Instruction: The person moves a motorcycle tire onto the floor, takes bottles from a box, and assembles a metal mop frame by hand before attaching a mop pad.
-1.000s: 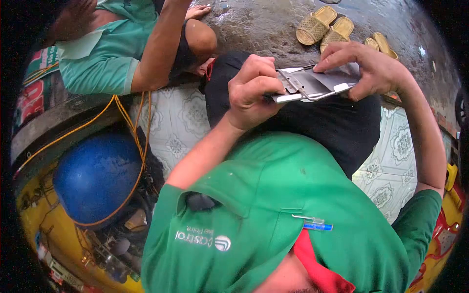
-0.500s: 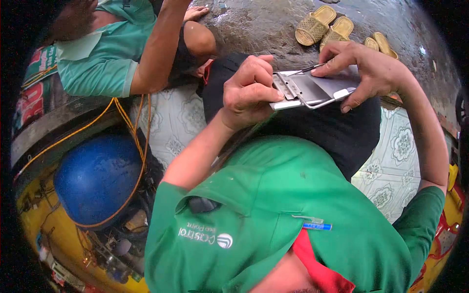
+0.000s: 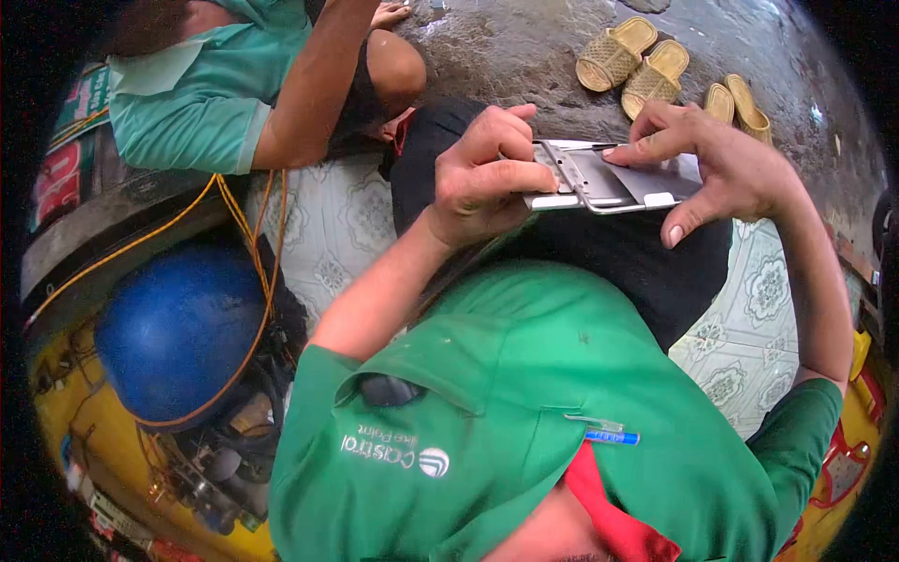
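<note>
A flat silver metal frame (image 3: 587,199) with a hinged, drilled strip and a grey sheet (image 3: 653,176) lies level above my dark-trousered lap. My left hand (image 3: 482,176) is closed around its left end, thumb pressed on top near the holes. Over the right end reaches my right hand (image 3: 726,169), its index fingertip touching the frame beside the sheet. The right thumb is spread away from the near edge, clear of the metal. Part of the sheet is hidden under that hand.
Woven sandals (image 3: 646,70) stand on the wet grey floor ahead. At the left sits another person in a teal shirt (image 3: 192,117). Below are orange cords (image 3: 245,229) and a blue rounded object (image 3: 178,328). Patterned tiles (image 3: 744,318) extend beside my lap.
My right thumb has come off the frame's near edge and spread toward me. The frame has tipped slightly, while my left hand keeps its grip.
</note>
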A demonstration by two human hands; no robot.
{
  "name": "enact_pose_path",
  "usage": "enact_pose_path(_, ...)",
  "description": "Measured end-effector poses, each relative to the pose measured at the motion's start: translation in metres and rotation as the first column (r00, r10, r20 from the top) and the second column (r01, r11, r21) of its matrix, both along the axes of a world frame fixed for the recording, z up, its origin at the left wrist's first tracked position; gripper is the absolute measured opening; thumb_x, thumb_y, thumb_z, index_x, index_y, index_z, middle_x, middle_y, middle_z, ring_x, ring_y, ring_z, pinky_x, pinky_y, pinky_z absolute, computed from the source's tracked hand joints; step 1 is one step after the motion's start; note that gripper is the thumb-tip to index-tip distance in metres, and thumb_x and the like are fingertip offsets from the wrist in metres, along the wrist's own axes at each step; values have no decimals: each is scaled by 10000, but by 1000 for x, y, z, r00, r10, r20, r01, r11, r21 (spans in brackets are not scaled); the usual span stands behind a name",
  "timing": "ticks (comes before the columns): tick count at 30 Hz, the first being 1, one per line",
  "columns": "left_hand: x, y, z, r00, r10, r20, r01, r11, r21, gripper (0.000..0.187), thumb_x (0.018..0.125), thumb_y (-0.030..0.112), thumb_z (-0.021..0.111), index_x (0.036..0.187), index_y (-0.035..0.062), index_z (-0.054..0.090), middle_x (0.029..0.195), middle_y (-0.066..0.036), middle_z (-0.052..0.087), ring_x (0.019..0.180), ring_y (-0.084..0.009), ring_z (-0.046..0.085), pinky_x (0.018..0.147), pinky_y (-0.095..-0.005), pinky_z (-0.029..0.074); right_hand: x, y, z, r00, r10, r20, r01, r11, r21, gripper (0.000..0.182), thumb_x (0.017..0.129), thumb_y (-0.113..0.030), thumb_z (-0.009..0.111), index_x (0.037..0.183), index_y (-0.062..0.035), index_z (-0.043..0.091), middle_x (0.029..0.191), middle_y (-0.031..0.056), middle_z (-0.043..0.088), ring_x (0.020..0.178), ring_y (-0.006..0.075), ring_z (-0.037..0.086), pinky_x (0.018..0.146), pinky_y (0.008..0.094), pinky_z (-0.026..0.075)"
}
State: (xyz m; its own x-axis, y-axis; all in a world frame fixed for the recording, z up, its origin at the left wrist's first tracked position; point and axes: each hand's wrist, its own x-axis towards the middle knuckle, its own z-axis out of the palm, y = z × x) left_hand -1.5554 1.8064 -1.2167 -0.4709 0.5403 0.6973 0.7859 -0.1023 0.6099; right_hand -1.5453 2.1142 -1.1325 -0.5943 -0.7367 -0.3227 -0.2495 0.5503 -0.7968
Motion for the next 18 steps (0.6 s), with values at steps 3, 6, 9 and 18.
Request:
enact_pose_path(3,1,-1,0,1000,11,20,-11,1000,10,251,748,185,873,931,85,734,877,-36,604,861,-235,613,991,-540,537,3,-1,-13,999,-26,34,27,999,-33,889,644,-565,924,1387,-144,677,1149,111,601,1065,267,572,944,384,437)
enact_pose_path(6,3,-1,8,998,-5,59,5,1000,7,289,755,190,881,978,85,732,910,-44,618,881,-244,620,991,-510,533,5,-3,-19,998,-36,48,38,998,-54,898,652,-575,917,1396,-136,670,1149,116,597,1060,263,569,937,378,439)
enact_pose_path(9,3,0,34,987,22,162,-13,998,-60,244,784,182,816,994,87,737,916,-43,630,904,-245,631,878,-383,535,9,-4,-21,999,-32,41,35,998,-61,907,655,-579,913,1403,-129,663,1152,121,594,1055,260,567,931,373,440)
enact_pose_path(18,-26,-10,59,412,401,818,94,875,-476,592,1043,544,465,1150,7,690,1112,-110,701,1011,-173,686,913,-362,542,15,-6,-17,997,-65,53,68,995,-75,892,656,-542,926,1411,-148,661,1179,110,596,1066,251,567,934,360,446)
